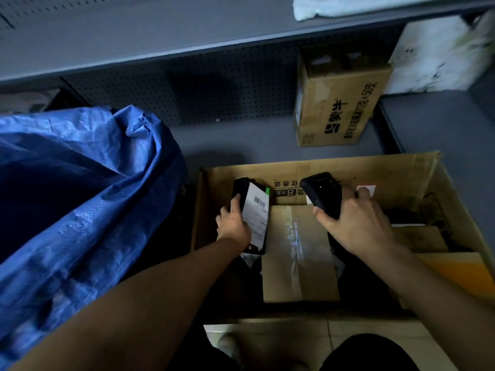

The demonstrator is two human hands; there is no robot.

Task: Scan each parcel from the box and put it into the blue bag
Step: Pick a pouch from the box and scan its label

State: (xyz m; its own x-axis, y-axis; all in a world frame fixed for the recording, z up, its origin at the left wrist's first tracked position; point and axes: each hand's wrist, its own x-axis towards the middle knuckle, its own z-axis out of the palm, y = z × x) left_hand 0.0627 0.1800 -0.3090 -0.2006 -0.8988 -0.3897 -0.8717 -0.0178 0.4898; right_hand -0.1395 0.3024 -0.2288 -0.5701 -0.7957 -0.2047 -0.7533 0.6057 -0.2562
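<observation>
Mid-task: a worker's left hand (232, 223) grips a labelled black parcel (253, 215), right hand (356, 223) clasps the scanner (322, 194); more parcels wait in the box (452, 194), blue bag (80, 183) alongside.

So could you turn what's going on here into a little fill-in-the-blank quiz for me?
1. The left hand holds a black parcel bearing a white ____.
2. The right hand grips a black handheld ____.
3. The big bag to the left of the open cardboard box is ____ in colour.
4. The held parcel is above the ____, not the bag.

Missing words: label; scanner; blue; box
</observation>
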